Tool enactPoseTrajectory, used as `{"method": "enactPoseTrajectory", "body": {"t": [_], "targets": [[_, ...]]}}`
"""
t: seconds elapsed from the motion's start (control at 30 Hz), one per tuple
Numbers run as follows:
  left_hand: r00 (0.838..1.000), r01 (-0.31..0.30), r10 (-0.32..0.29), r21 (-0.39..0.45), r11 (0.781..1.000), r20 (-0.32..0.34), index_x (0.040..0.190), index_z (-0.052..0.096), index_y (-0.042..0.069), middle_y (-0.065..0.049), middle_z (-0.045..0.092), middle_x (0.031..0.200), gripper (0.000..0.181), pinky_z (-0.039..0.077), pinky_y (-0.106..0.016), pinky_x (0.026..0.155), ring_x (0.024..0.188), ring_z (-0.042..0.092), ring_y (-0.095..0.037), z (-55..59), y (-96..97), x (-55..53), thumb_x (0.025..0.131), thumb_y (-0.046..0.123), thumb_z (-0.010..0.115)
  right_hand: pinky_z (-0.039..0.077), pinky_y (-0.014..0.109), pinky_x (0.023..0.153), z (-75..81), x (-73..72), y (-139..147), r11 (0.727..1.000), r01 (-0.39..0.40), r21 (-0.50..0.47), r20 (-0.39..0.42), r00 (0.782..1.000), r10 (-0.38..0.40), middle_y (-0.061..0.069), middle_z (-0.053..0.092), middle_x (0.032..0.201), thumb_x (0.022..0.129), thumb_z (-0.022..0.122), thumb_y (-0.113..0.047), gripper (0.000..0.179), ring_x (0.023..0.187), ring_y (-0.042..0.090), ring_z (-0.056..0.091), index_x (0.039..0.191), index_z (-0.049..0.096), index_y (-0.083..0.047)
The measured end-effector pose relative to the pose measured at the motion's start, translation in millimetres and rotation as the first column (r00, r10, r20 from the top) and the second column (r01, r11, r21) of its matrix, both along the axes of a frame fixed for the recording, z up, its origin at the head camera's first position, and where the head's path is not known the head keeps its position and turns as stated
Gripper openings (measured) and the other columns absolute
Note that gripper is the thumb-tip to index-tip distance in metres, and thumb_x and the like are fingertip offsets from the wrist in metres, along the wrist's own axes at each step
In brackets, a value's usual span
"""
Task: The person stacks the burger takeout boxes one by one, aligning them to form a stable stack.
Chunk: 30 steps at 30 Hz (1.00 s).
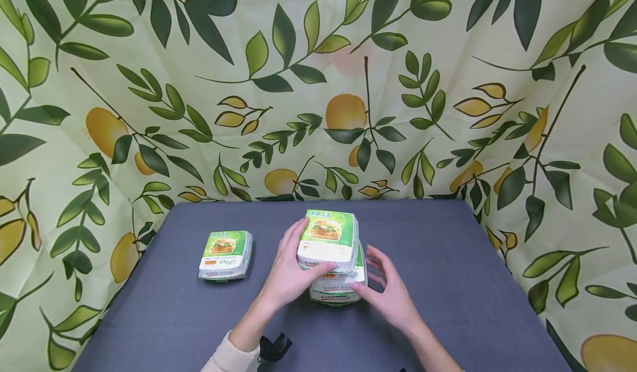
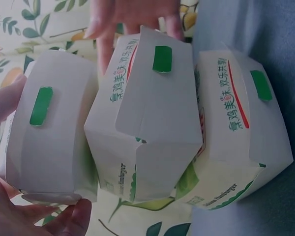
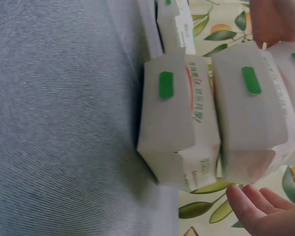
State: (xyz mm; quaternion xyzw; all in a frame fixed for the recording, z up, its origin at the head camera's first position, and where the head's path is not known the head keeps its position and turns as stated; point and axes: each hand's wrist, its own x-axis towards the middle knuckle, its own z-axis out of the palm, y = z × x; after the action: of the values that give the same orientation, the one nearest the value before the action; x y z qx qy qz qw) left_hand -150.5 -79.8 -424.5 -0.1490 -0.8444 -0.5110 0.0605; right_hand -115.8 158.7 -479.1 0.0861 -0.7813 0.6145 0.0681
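My left hand (image 1: pixel 288 270) grips the top burger box (image 1: pixel 325 239), a white and green carton with a burger picture, thumb at the front and fingers along its left side. Beneath it are two more burger cartons, a middle box (image 2: pixel 147 93) and a bottom box (image 2: pixel 246 128), stacked on the table. Beside the stack's right side, my right hand (image 1: pixel 390 294) has its fingers apart and loosely bent, its thumb near the middle box's front edge. Whether it touches the box is hard to tell. The left hand (image 2: pixel 5 147) also shows around the top carton in the left wrist view.
Another burger box (image 1: pixel 226 255) lies alone on the dark grey table (image 1: pixel 438 250), left of the stack. A black strap (image 1: pixel 275 347) shows by the left sleeve. A leaf and fruit patterned cloth (image 1: pixel 343 156) hangs behind the table and along both sides.
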Motion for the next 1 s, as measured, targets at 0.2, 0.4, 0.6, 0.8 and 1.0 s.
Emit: {"method": "enactPoseTrajectory", "body": {"t": [0.2,0.4,0.6,0.8,1.0], "targets": [[1.0,-0.003,0.002,-0.019,1.0,-0.006,0.159,0.033,0.028,0.003,0.026,0.164,0.104,0.032,-0.061,0.11,0.142,0.03,-0.023,1.0,3.0,2.4,0.075,0.053,0.087,0.046,0.04,0.106,8.6,1.9,2.1,1.0,-0.005,0.008,-0.065,0.998,0.005,0.007,0.042,0.154,0.084,0.084,-0.011,0.081,0.138,0.033,0.044,0.152,0.04,-0.013],[1.0,0.006,-0.007,-0.025,1.0,-0.017,0.16,0.032,0.027,0.001,0.026,0.164,0.104,0.033,-0.061,0.11,0.142,0.031,-0.023,1.4,5.8,4.5,0.076,0.053,0.087,0.044,0.028,0.107,17.1,2.4,2.3,0.999,-0.04,0.002,-0.139,0.989,0.04,0.007,0.042,0.153,0.086,0.082,-0.01,0.079,0.138,0.032,0.043,0.152,0.041,-0.012],[0.999,0.027,-0.028,-0.033,0.999,-0.039,0.159,0.033,0.027,-0.001,0.026,0.164,0.103,0.034,-0.061,0.108,0.14,0.031,-0.022,1.4,9.8,5.6,0.076,0.054,0.086,0.041,0.027,0.11,23.2,-1.1,0.7,0.997,-0.081,-0.018,-0.156,0.985,0.078,0.005,0.042,0.153,0.086,0.081,-0.009,0.079,0.138,0.03,0.041,0.153,0.04,-0.015],[0.999,0.032,-0.034,-0.035,0.999,-0.039,0.16,0.032,0.028,0.001,0.026,0.164,0.102,0.035,-0.063,0.106,0.139,0.032,-0.022,-0.5,10.4,6.6,0.077,0.054,0.085,0.039,0.027,0.111,25.3,-4.0,-1.4,0.994,-0.11,-0.019,-0.145,0.984,0.106,0.005,0.038,0.156,0.088,0.08,-0.01,0.081,0.138,0.028,0.04,0.155,0.036,-0.017],[0.998,0.062,-0.064,-0.041,0.997,-0.028,0.16,0.031,0.03,0.003,0.025,0.164,0.1,0.033,-0.063,0.109,0.143,0.029,-0.023,0.8,8.3,9.0,0.079,0.053,0.084,0.04,0.021,0.108,26.1,-5.0,-1.4,0.993,-0.109,-0.041,-0.133,0.986,0.103,0.009,0.036,0.156,0.088,0.079,-0.009,0.082,0.135,0.025,0.042,0.156,0.035,-0.014]]}}
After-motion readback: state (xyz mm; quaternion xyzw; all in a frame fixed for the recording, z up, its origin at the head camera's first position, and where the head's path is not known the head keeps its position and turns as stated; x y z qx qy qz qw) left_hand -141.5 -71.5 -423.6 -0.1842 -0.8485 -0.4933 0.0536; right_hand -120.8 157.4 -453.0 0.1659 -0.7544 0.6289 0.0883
